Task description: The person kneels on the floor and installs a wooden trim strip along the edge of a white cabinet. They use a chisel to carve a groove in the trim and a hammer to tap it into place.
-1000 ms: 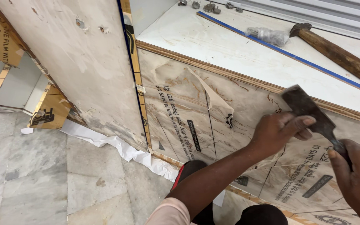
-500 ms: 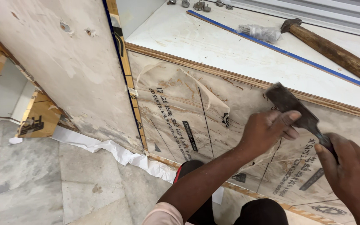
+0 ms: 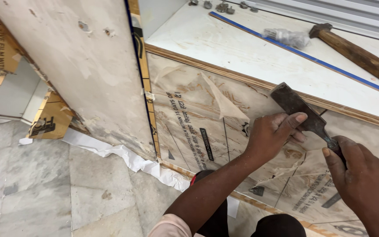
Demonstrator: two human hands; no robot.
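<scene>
Steel chisel [image 3: 301, 112] | R hand [image 3: 365, 184] grip clenched on handle | L hand [image 3: 270, 134] fingers pinch blade | on film-covered panel [image 3: 198, 118]

The right hand [image 3: 365, 184] runs off the lower right corner, so its wrist and arm are out of view. Its closed grip hides the handle of the chisel [image 3: 303, 112]; only the dark flat blade and a short neck show. The left hand [image 3: 270, 136] covers part of the blade's near edge and the film beneath it. The hammer [image 3: 356, 52] is cut off at the right edge, its handle end unseen. Small metal fittings [image 3: 220, 6] at the top edge are too small to identify.
</scene>
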